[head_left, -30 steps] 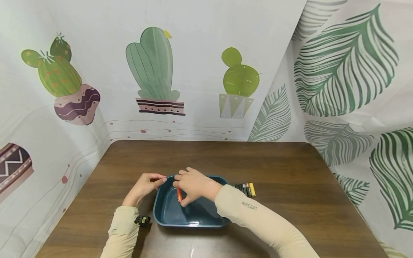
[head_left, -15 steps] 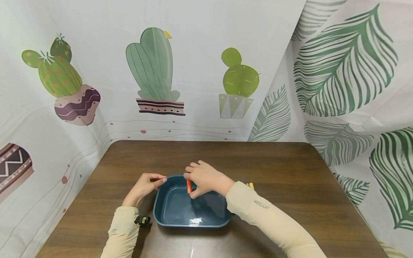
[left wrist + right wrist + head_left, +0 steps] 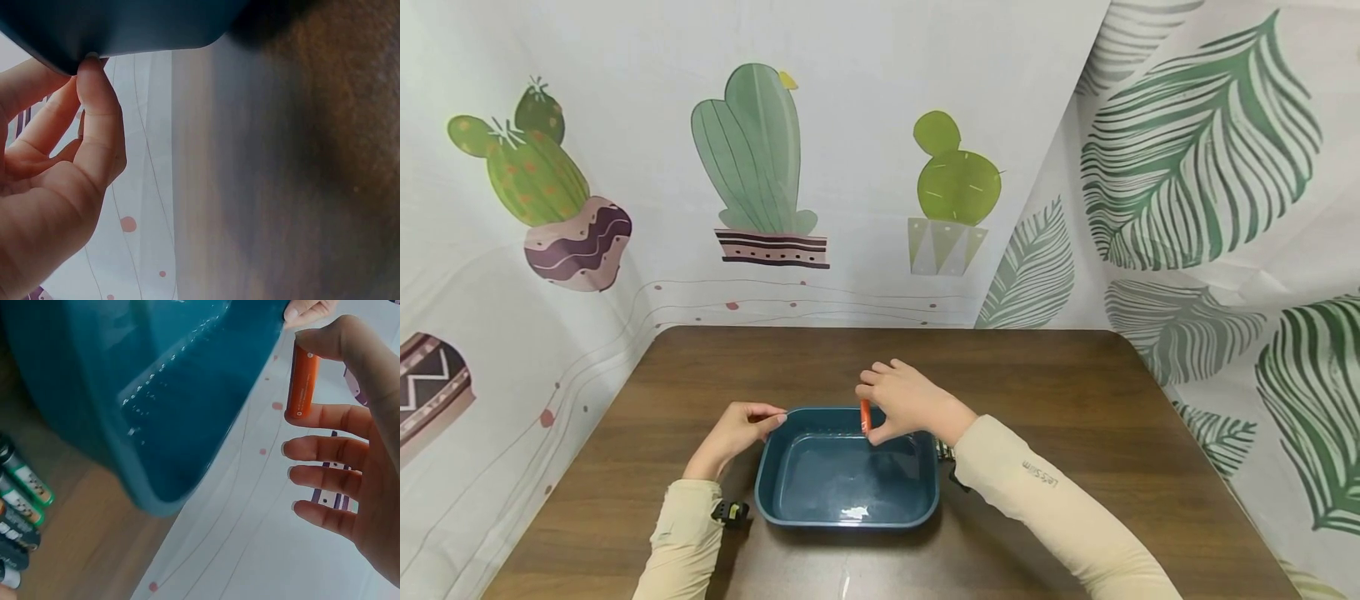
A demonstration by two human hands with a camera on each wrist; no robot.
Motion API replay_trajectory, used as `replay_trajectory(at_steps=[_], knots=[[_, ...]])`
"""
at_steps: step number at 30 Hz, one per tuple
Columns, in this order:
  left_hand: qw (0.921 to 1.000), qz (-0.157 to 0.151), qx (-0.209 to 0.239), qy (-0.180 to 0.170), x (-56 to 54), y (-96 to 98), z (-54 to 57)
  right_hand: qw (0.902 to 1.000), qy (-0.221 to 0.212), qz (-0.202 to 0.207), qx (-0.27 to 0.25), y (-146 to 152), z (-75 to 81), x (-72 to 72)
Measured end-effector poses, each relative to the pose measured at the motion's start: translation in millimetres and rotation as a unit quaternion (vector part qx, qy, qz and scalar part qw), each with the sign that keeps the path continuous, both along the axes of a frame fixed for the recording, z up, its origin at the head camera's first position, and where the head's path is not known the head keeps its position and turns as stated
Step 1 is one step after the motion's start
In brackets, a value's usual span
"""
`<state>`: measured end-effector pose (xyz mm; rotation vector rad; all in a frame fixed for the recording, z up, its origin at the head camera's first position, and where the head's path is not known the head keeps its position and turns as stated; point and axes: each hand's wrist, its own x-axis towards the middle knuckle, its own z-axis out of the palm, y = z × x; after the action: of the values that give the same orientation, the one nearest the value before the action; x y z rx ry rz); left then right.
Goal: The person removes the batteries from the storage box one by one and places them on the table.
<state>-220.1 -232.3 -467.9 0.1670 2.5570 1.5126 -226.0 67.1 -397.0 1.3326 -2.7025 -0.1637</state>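
My left hand (image 3: pixel 737 429) pinches the far left corner of a dark blue plastic basin (image 3: pixel 842 479) between thumb and fingers. In the left wrist view the thumb and fingertips meet at the edge of the basin (image 3: pixel 131 28). My right hand (image 3: pixel 913 404) holds an orange battery (image 3: pixel 865 417) over the basin's far right part. Seen from the right wrist, thumb and index finger press the two ends of the orange battery (image 3: pixel 302 384). The other fingers of that right hand (image 3: pixel 369 462) are spread and touch nothing.
To the right of the basin lie several batteries (image 3: pixel 25 484), green and black, in a row on the wooden table (image 3: pixel 1045 383); my right forearm hides most of them in the head view. A white curtain (image 3: pixel 857 167) with cactus prints hangs behind the table.
My right hand has moved right and away from me across the basin with the orange battery, and its sleeve now covers more of the battery row. The left hand has stayed at the basin's corner.
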Motion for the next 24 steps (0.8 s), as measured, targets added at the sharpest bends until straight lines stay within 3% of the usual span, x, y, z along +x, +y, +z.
replay_trajectory(at_steps=[24], knots=[[1.0,0.001,0.0,0.006,-0.2,-0.8,-2.7,0.9988,0.012,-0.035,-0.033,67.6,-5.1,-0.6]])
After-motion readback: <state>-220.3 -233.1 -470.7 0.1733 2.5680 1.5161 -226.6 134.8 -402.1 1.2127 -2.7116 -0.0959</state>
